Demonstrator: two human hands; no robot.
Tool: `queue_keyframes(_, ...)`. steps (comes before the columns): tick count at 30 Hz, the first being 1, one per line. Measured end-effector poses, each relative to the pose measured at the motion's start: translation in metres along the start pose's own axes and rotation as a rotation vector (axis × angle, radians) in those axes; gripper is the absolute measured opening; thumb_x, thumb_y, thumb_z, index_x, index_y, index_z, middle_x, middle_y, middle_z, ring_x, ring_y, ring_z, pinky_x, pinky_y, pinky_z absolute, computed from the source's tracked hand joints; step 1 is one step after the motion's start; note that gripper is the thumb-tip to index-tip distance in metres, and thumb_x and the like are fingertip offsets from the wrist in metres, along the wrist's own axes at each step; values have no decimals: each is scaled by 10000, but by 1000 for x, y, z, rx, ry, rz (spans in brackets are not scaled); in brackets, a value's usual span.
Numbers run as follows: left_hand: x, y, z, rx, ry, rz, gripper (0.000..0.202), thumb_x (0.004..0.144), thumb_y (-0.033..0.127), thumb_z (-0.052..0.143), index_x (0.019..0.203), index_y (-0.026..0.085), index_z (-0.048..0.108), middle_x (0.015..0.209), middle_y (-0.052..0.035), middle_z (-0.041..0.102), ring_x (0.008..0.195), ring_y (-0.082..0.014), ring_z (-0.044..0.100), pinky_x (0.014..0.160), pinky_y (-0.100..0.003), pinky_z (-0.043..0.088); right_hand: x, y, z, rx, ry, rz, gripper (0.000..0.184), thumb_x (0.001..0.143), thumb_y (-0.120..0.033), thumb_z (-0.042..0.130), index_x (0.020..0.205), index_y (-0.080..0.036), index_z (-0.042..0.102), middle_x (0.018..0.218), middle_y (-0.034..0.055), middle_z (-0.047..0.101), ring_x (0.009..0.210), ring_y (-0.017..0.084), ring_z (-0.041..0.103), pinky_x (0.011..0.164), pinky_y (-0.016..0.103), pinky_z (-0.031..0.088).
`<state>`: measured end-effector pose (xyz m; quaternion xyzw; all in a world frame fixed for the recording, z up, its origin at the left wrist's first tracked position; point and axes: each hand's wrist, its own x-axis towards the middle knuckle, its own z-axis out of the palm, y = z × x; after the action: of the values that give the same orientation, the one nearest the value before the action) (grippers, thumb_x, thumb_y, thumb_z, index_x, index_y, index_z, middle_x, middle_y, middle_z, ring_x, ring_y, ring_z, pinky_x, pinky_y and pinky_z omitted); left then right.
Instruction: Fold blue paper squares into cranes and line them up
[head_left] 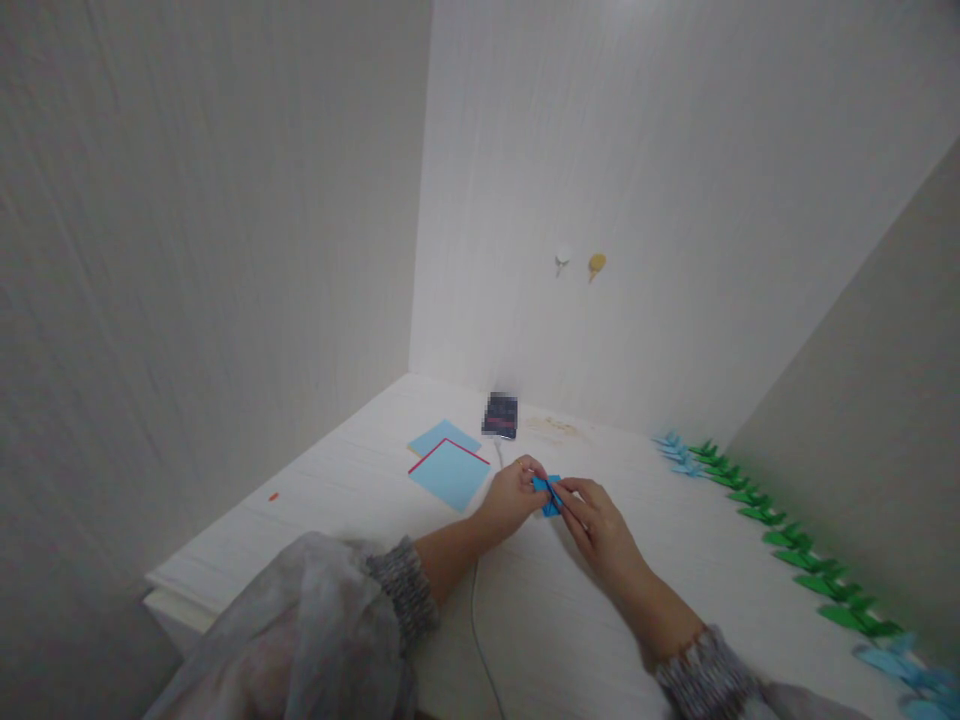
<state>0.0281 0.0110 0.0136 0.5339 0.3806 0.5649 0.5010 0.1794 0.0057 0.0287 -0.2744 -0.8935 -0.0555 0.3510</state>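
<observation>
A small folded piece of blue origami paper (553,508) is held between both hands above the white table. My left hand (511,497) pinches its left side between thumb and fingers; a ring shows on one finger. From the right, my right hand (600,525) grips the paper's other edge, its fingertips close to the left thumb. Dark crease lines cross the paper's middle, and the fingers cover part of it. Left of the hands, flat light blue paper squares (450,480) lie on the table, one with a red edge showing.
A phone-like dark device (500,415) lies near the back wall, with a white cable (480,625) running forward under my left arm. Folded green paper figures (795,545) and light blue ones (679,455) line the right side. An orange scrap (274,496) lies at left.
</observation>
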Motion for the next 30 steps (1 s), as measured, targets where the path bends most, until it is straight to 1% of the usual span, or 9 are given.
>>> queue_keyframes(6, 0, -1, 1, -157, -40, 2, 296, 540, 121, 613, 767, 147, 424, 628, 33, 520, 558, -72, 507, 558, -201, 404, 1, -1, 0, -32, -12, -45, 308, 786, -161, 409, 1085, -202, 471, 970, 108, 504, 892, 195, 478, 744, 363, 428)
queue_keyframes(11, -2, 3, 0, -219, -120, 13, 270, 547, 121, 618, 784, 124, 488, 683, 2, 553, 619, -83, 524, 619, -216, 409, 1, -1, -2, 31, -12, -22, 319, 790, -172, 399, 1103, -210, 452, 1000, 107, 491, 928, 196, 475, 766, 369, 428)
queue_keyframes(14, -2, 6, -1, -228, -76, -19, 262, 550, 142, 624, 787, 111, 519, 692, -16, 573, 636, -93, 530, 655, -235, 406, 1, -1, -4, 117, 38, 29, 343, 776, -185, 435, 1119, -212, 431, 1016, 101, 479, 951, 193, 466, 792, 366, 419)
queue_keyframes(17, -1, 6, -1, -197, 18, -33, 266, 554, 187, 631, 787, 111, 529, 635, -6, 566, 584, -90, 517, 611, -231, 402, 2, 1, -6, 172, 139, 125, 335, 760, -216, 469, 1093, -197, 450, 986, 97, 490, 924, 195, 479, 789, 364, 418)
queue_keyframes(21, 1, 6, -1, -178, 72, -34, 265, 549, 224, 636, 770, 117, 534, 584, 11, 544, 515, -76, 487, 543, -213, 384, 2, 2, -5, 220, 184, 267, 278, 763, -250, 467, 1031, -181, 488, 879, 73, 534, 834, 180, 515, 741, 338, 437)
queue_keyframes(25, 1, 5, 0, -167, 77, -27, 236, 550, 215, 626, 752, 123, 547, 597, 7, 554, 531, -81, 495, 564, -222, 392, 1, 3, -3, 229, 187, 338, 189, 773, -257, 449, 915, -178, 547, 806, 57, 566, 765, 167, 537, 697, 306, 445)
queue_keyframes(28, -1, 5, 1, -190, 51, -47, 212, 546, 174, 611, 744, 122, 553, 625, -7, 574, 567, -93, 516, 599, -239, 407, 0, 2, -3, 216, 187, 333, 178, 774, -258, 444, 879, -188, 569, 791, 53, 584, 760, 172, 546, 688, 304, 447)
queue_keyframes(30, -3, 8, 1, -230, 9, -91, 196, 557, 169, 594, 743, 118, 559, 653, -21, 585, 599, -108, 533, 622, -260, 417, 0, 2, -4, 205, 196, 320, 178, 774, -251, 441, 871, -196, 579, 794, 52, 592, 765, 175, 548, 690, 309, 448)
